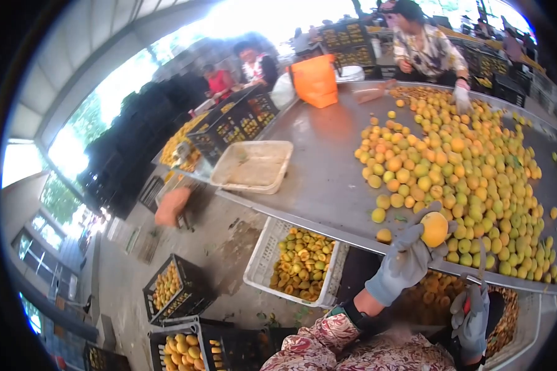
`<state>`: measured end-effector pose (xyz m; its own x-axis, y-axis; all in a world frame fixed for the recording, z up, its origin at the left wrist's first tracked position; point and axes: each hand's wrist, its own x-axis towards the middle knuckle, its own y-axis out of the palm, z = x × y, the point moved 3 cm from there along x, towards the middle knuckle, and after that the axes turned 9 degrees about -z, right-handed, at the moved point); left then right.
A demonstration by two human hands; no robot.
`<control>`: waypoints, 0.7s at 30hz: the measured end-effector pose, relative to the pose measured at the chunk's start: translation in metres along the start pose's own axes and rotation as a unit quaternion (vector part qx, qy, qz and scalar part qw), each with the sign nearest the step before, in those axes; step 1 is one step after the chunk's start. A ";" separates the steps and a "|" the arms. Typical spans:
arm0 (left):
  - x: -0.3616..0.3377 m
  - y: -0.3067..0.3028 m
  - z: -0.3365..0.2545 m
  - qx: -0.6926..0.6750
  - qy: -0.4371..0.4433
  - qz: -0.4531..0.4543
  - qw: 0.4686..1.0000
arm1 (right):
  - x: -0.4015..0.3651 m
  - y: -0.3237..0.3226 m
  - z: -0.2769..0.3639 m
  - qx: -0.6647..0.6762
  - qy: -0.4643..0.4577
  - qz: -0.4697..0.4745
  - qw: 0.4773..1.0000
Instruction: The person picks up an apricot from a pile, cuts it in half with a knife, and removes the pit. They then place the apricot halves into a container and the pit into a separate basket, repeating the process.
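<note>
My left hand (405, 260), in a grey work glove, is closed around a yellow-orange apricot (434, 229) at the near edge of the metal table (315, 167). Lower right, my gloved right hand (471, 318) grips a small knife (482, 260); its blade points up and a bit of red handle shows between the fingers. Beyond my left hand spreads a large heap of whole apricots (442, 167), yellow to greenish. Below the table edge, cut apricots (436, 294) lie under my hands, partly hidden by my arms. Brown pits (509, 318) fill a container at the right.
A white crate (257, 272) of cut apricots stands left of me. An off-white tray (254, 162) and an orange bag (314, 80) rest on the table's left side. Black crates (178, 290) of fruit stand on the floor. Across the table, a person's gloved hand (461, 96) touches the heap.
</note>
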<state>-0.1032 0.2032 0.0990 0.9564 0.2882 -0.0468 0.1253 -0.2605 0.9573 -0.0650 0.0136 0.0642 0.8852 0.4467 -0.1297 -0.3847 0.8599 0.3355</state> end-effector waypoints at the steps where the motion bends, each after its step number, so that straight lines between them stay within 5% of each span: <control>1: 0.002 0.000 0.001 0.025 0.002 0.022 0.999 | -0.003 0.006 0.005 -0.020 -0.013 -0.016 1.000; 6: 0.001 -0.003 0.008 0.031 -0.037 0.034 0.998 | -0.005 0.011 0.014 0.019 0.031 -0.045 0.998; 9: -0.003 0.000 0.003 0.065 0.052 0.167 0.983 | -0.007 0.012 0.020 0.002 0.027 -0.058 0.998; 11: 0.002 -0.016 0.005 0.005 -0.028 0.132 0.991 | -0.009 0.004 0.016 -0.027 0.048 -0.012 0.998; 12: -0.006 -0.019 0.012 -0.008 -0.009 -0.139 0.990 | -0.009 -0.003 0.013 -0.218 -0.070 0.000 0.973; 14: 0.002 -0.029 0.014 0.000 -0.086 -0.036 0.996 | -0.017 0.011 0.015 -0.092 -0.030 -0.092 0.991; 16: -0.003 -0.019 0.017 -0.006 -0.082 -0.028 0.996 | -0.014 0.009 0.025 -0.192 -0.100 -0.004 0.976; 17: -0.006 -0.016 0.019 0.009 -0.083 -0.047 0.995 | -0.016 0.014 0.028 -0.059 -0.020 -0.010 0.998; 18: -0.008 -0.016 0.019 0.028 -0.081 -0.064 0.994 | -0.018 0.018 0.035 -0.065 -0.004 0.008 0.998; 20: -0.002 -0.033 0.020 -0.082 -0.182 0.155 0.967 | -0.022 0.018 0.035 -0.126 -0.007 0.025 0.992; 21: 0.000 -0.041 0.020 -0.035 -0.172 0.152 0.973 | -0.024 0.022 0.036 -0.144 0.019 0.027 0.989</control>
<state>-0.1034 0.1950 0.0538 0.9798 -0.1202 0.1595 -0.1830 -0.2196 0.9583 -0.0848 0.0130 0.1084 0.8533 0.4978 -0.1555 -0.4943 0.8670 0.0631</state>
